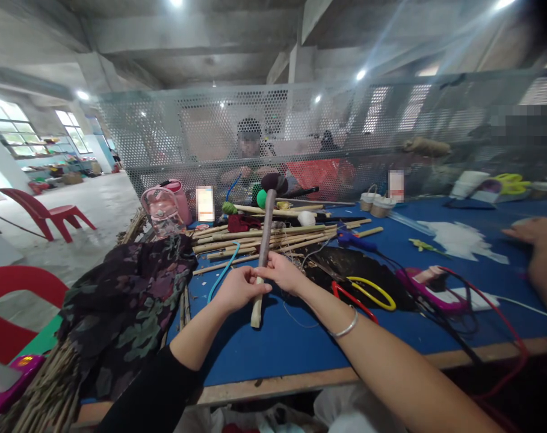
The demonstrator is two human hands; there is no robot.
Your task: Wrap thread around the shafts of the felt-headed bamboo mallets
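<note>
In the head view a pale wooden stick (256, 314) stands tilted in front of me, its upper part covered in a brownish-grey wrap (266, 233). A dark brown ball (274, 182) appears at its top end. My left hand (239, 288) is closed round the stick from the left, thumb along the bare wood. Just above, my right hand (283, 273) pinches the lower edge of the wrap. Both hands touch each other at the stick. Behind them lies a pile of bare sticks (295, 236), with a white ball (306, 218) and a green ball (261, 198).
Red-handled scissors (354, 302) and yellow-handled scissors (377, 293) lie right of my hands, near a blue glue gun (355, 239). Patterned dark cloth (129, 307) covers the left side. A perforated screen (201, 132) stands behind; a co-worker's arm (544, 258) is at right.
</note>
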